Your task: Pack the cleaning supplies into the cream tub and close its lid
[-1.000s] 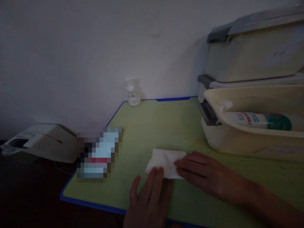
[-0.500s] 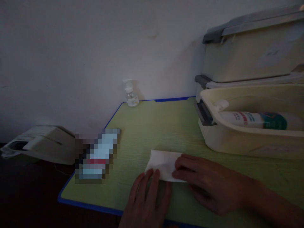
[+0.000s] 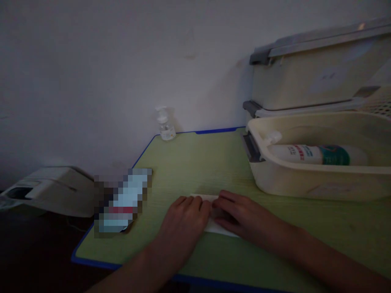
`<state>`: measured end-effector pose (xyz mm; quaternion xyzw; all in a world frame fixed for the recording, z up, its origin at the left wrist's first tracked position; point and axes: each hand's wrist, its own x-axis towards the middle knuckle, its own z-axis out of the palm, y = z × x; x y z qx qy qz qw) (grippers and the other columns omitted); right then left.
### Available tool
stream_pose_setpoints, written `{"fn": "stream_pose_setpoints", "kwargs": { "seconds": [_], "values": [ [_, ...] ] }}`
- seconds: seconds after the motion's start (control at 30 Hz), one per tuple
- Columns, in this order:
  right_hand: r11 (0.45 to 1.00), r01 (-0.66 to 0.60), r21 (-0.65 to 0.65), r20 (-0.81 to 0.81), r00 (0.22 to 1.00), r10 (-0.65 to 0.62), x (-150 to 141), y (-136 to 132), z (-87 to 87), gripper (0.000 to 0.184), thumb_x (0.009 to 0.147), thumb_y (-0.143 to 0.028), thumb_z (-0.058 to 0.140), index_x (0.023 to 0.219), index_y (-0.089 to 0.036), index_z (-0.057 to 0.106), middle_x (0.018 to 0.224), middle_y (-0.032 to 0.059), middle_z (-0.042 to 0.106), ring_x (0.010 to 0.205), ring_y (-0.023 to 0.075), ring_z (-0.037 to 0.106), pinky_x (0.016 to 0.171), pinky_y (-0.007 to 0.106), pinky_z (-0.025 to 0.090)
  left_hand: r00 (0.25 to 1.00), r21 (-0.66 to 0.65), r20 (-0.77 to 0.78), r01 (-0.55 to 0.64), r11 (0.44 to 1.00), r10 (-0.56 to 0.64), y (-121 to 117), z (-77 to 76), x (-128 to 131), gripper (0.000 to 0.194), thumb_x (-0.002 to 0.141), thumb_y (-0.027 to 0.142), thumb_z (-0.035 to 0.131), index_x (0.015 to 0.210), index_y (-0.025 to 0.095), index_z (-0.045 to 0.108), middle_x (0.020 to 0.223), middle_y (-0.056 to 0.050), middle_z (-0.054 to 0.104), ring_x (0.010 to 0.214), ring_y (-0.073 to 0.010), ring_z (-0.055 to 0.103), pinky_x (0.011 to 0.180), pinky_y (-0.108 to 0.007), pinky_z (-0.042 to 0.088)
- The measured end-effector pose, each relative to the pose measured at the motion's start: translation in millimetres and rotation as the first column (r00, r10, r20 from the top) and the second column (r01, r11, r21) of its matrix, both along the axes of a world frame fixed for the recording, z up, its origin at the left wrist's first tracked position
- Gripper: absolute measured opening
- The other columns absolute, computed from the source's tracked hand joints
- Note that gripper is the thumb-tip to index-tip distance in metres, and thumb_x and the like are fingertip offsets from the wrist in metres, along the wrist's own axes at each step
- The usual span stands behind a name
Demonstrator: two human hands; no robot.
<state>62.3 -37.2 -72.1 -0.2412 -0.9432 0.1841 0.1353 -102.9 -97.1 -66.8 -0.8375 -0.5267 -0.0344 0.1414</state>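
A small white piece of folded paper, tissue or napkin by its look, lies flat on the green tabletop. My left hand rests over its left part with the fingers curled and closed on it; the fingertips are partly hidden. From the right, my right hand meets the left one near the paper's middle. Its thumb and fingers are bent together against the paper, and the two hands' fingertips nearly touch. Most of the paper is covered by the hands.
A blurred-out phone-like device lies at the table's left edge. A clear pump bottle stands at the back by the wall. On the right, a cream bin holds a white-and-green bottle, with a lidded box behind.
My left hand has moved up and forward onto the paper, its spread fingers now curled. My right hand has shifted slightly left. The view has turned a little to the right.
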Motion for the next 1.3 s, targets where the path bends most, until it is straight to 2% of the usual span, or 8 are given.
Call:
{"fn": "stream_pose_setpoints", "kwargs": {
  "seconds": [0.17, 0.4, 0.57, 0.73, 0.87, 0.97, 1.17, 1.3],
  "values": [
    [0.994, 0.022, 0.106, 0.001, 1.000, -0.022, 2.6, -2.0, -2.7, 0.018, 0.080, -0.023, 0.058, 0.096, -0.014, 0.059, 0.094, 0.0083, 0.059, 0.085, 0.0197, 0.057, 0.076, 0.032, 0.045, 0.993, -0.177, 0.114, -0.017, 0.984, 0.038, 14.9, -3.6, -3.5, 0.010, 0.085, 0.014, 0.042, 0.080, 0.015, 0.051, 0.072, -0.004, 0.061, 0.066, -0.0216, 0.061, 0.064, -0.038, 0.048],
    [0.998, 0.028, -0.058, 0.059, 0.998, -0.024, 7.0, -6.0, 10.2, 0.026, 0.078, -0.021, 0.053, 0.103, -0.013, 0.057, 0.101, 0.0104, 0.057, 0.089, 0.0217, 0.054, 0.081, 0.037, 0.044, 0.981, -0.215, 0.164, -0.067, 0.974, 0.103, 7.4, -14.5, -10.0, 0.009, 0.083, 0.012, 0.041, 0.085, 0.015, 0.049, 0.086, -0.008, 0.060, 0.080, -0.0237, 0.059, 0.072, -0.040, 0.046],
    [0.985, 0.051, -0.166, 0.051, 0.998, -0.043, 10.2, -5.1, 10.6, 0.030, 0.076, -0.020, 0.056, 0.106, -0.016, 0.055, 0.104, 0.0089, 0.055, 0.095, 0.0225, 0.052, 0.085, 0.039, 0.041, 0.926, -0.322, 0.336, -0.059, 0.945, 0.173, 8.4, -12.1, -14.4, 0.002, 0.081, 0.016, 0.047, 0.083, 0.016, 0.047, 0.084, -0.004, 0.058, 0.079, -0.0196, 0.055, 0.072, -0.035, 0.043],
    [0.946, 0.125, -0.299, -0.029, 0.990, -0.140, 9.7, -2.8, 5.7, 0.050, 0.068, -0.018, 0.064, 0.116, -0.016, 0.048, 0.112, 0.0085, 0.049, 0.103, 0.0203, 0.048, 0.089, 0.035, 0.039, 0.843, -0.320, 0.464, -0.127, 0.939, 0.272, 10.5, -17.2, -20.0, 0.027, 0.073, 0.019, 0.057, 0.098, 0.014, 0.047, 0.091, -0.005, 0.054, 0.085, -0.0210, 0.052, 0.078, -0.038, 0.039],
    [0.948, 0.226, -0.225, 0.009, 0.973, -0.230, 6.6, -0.6, -0.8, 0.078, 0.060, -0.026, 0.072, 0.129, -0.014, 0.038, 0.119, 0.0111, 0.046, 0.111, 0.0267, 0.039, 0.096, 0.045, 0.030, 0.823, -0.254, 0.482, -0.197, 0.947, 0.301, 12.8, -23.3, -24.4, 0.053, 0.064, 0.024, 0.064, 0.112, 0.014, 0.044, 0.101, -0.008, 0.049, 0.096, -0.0259, 0.047, 0.081, -0.041, 0.038],
    [0.946, 0.226, -0.231, 0.030, 0.974, -0.226, 5.2, 0.5, -4.0, 0.081, 0.060, -0.030, 0.072, 0.131, -0.015, 0.035, 0.119, 0.0110, 0.047, 0.112, 0.0287, 0.037, 0.095, 0.049, 0.028, 0.829, -0.285, 0.473, -0.177, 0.942, 0.299, 16.5, -22.6, -28.6, 0.049, 0.060, 0.030, 0.069, 0.103, 0.018, 0.050, 0.101, -0.006, 0.047, 0.096, -0.0259, 0.046, 0.079, -0.040, 0.038],
    [0.905, 0.161, -0.395, -0.058, 0.978, -0.199, 5.3, -1.9, -4.0, 0.076, 0.062, -0.017, 0.068, 0.129, -0.018, 0.034, 0.122, 0.0092, 0.043, 0.110, 0.0236, 0.041, 0.093, 0.040, 0.033, 0.800, -0.413, 0.509, -0.097, 0.906, 0.318, 18.3, -11.2, -34.9, 0.047, 0.051, 0.034, 0.075, 0.087, 0.016, 0.051, 0.092, -0.004, 0.048, 0.089, -0.0227, 0.046, 0.077, -0.038, 0.040],
    [0.859, 0.197, -0.472, -0.028, 0.971, -0.238, 4.4, -3.2, -2.0, 0.084, 0.061, -0.016, 0.069, 0.134, -0.020, 0.027, 0.113, 0.0094, 0.047, 0.103, 0.0235, 0.046, 0.085, 0.037, 0.039, 0.705, -0.512, 0.577, -0.081, 0.855, 0.412, 11.3, -6.3, -37.9, 0.044, 0.056, 0.032, 0.072, 0.090, 0.018, 0.048, 0.085, -0.001, 0.050, 0.079, -0.0186, 0.049, 0.067, -0.031, 0.043]
  ]
}}
